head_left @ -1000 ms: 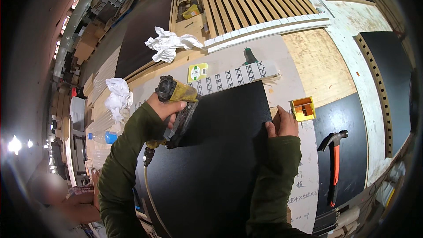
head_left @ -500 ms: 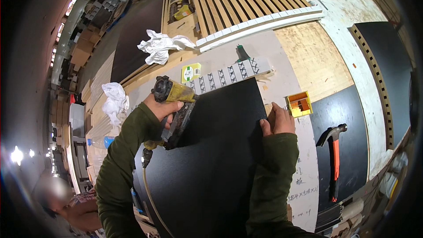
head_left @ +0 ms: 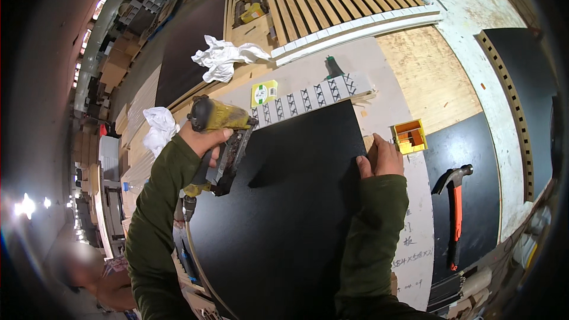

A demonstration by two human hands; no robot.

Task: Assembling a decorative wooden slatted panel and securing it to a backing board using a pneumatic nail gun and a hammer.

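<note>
My left hand (head_left: 204,142) is wrapped round the handle of a yellow and black nail gun (head_left: 228,117), with an air hose (head_left: 195,246) running from its base toward me. The gun is over the far left part of a large black panel (head_left: 278,201). My right hand (head_left: 382,157) grips the panel's right edge, thumb on the top face and fingers over the side. Along the panel's far edge lies a pale strip with black crosses (head_left: 305,102). An open yellow box (head_left: 410,136) with orange pieces inside stands just right of my right hand.
A claw hammer (head_left: 456,213) with an orange and black handle lies on a dark board at right. Beyond the strip are a green-handled tool (head_left: 333,66), a yellow label card (head_left: 264,93), white cloths (head_left: 222,58) and a rack of wooden slats (head_left: 338,0). Another person (head_left: 104,275) is at lower left.
My left hand has carried the nail gun leftward, off toward the panel's far left corner. My right hand stays on the panel's edge. The whole view has shifted slightly.
</note>
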